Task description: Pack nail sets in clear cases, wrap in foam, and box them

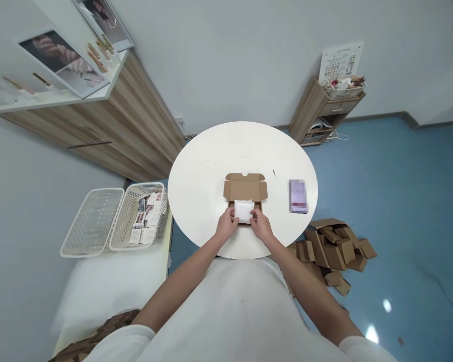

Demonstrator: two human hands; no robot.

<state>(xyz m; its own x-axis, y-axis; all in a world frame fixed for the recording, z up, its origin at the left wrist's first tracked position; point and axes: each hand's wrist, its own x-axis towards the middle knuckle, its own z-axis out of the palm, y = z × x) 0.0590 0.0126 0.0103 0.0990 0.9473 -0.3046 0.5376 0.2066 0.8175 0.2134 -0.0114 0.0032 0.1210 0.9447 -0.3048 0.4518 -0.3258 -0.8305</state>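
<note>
A small brown cardboard box point(245, 190) lies on the round white table point(200, 176), its lid folded back away from me. Over the box's opening is a white, soft-looking packet point(243, 211). My left hand point(227, 224) pinches the packet's left edge between thumb and fingers. On the opposite edge my right hand point(261, 223) grips it the same way. Much of the box's inside is hidden beneath the packet and my hands. Whether the packet touches the box's bottom I cannot tell.
A purple, blurred-out item point(298, 196) lies at the table's right. White baskets point(115, 216) stand at the left, one holding printed cards. Several cardboard boxes point(334, 251) are heaped on the floor at the right. A wooden cabinet point(143, 110) and a small shelf unit point(317, 110) stand beyond.
</note>
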